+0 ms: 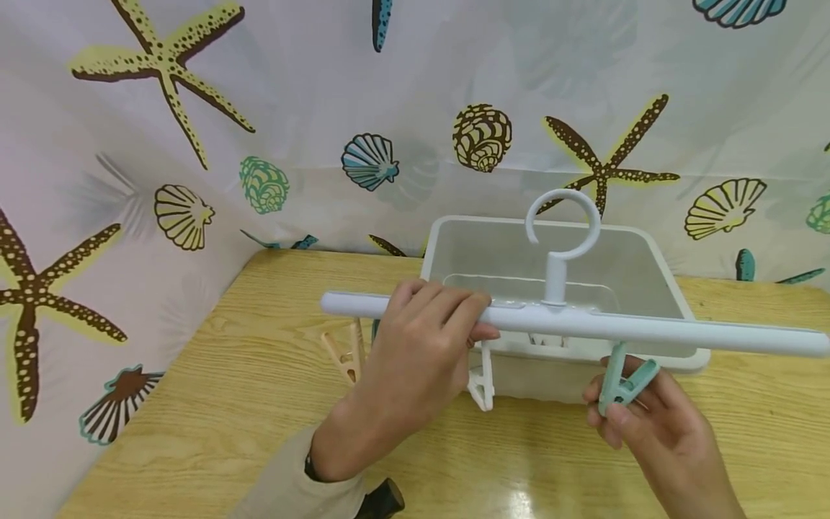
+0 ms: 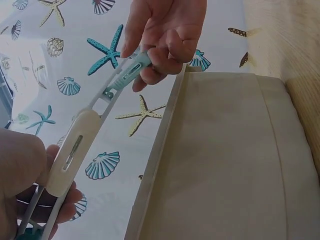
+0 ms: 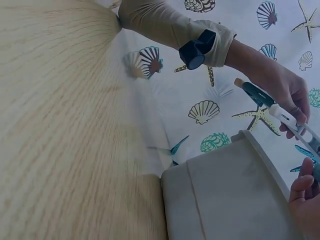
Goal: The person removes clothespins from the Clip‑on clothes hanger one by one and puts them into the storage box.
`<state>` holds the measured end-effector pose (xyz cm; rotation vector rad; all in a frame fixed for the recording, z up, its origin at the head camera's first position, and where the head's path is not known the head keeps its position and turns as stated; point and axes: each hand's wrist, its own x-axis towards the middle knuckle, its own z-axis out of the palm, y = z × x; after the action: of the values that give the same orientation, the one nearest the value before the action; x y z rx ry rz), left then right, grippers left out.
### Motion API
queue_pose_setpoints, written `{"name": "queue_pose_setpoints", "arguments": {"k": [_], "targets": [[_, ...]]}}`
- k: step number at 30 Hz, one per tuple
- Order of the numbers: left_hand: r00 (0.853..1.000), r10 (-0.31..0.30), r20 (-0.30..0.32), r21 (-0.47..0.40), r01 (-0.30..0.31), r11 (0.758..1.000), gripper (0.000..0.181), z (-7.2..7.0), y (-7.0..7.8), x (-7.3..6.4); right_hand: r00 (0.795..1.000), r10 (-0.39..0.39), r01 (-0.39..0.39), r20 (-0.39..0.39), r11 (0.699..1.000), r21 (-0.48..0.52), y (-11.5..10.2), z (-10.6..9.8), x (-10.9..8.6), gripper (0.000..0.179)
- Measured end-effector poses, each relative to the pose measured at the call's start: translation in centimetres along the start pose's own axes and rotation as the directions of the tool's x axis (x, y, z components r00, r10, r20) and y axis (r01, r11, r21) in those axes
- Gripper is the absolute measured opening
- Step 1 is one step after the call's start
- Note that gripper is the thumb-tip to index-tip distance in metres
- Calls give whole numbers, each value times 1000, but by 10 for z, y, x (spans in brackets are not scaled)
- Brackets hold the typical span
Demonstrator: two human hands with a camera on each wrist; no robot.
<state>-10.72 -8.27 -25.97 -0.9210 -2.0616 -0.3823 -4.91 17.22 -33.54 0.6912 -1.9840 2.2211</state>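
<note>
A white plastic hanger (image 1: 648, 330) with a round hook is held level, and my left hand (image 1: 421, 346) grips its bar left of the hook. My right hand (image 1: 668, 425) pinches a teal clip (image 1: 622, 382) beneath the bar's right half, thumb on the near side. Between my hands a white clip (image 1: 482, 382) hangs from the bar. Left of my left wrist hangs a peach clip (image 1: 350, 353). Beside that, a dark green clip (image 3: 257, 94) shows in the right wrist view, mostly covered by my hand in the head view.
A pale rectangular plastic bin (image 1: 671, 288) stands behind and below the hanger on the wooden table (image 1: 214, 404). A white sheet (image 1: 311, 86) printed with shells and starfish rises at the back and left. Something at the bin's bottom is too unclear to tell.
</note>
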Motion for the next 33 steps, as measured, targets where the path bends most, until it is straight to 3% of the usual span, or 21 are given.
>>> {"name": "queue_pose_setpoints", "arguments": {"k": [7,11,15,18,21,25,28,33], "targets": [[1000,6,-4,3,-6,1000,15,1,0,0,995,-85,85,49,996,5,3,-2,3,39],[1000,5,-2,10,-5,1000,15,1,1,1,985,-171,171,11,985,0,1,-4,7,40],[1000,7,1,2,-7,1000,15,1,1,1,945,-322,321,-59,947,-31,3,-4,11,33],[1000,9,-3,-3,-9,1000,15,1,2,1,899,-430,413,-83,896,-162,5,-2,14,23],[1000,11,-2,-1,-11,1000,15,0,3,1,863,-496,416,-101,809,-416,4,-1,14,14],[1000,5,11,-4,-5,1000,14,-1,5,0,813,-567,316,-132,620,-718,4,0,13,19],[1000,-3,27,3,3,1000,12,-2,8,-2,770,-622,258,-140,505,-824,5,2,13,37],[998,-20,56,22,19,1000,11,-3,12,-3,676,-724,198,-134,354,-914,5,7,16,60]]}}
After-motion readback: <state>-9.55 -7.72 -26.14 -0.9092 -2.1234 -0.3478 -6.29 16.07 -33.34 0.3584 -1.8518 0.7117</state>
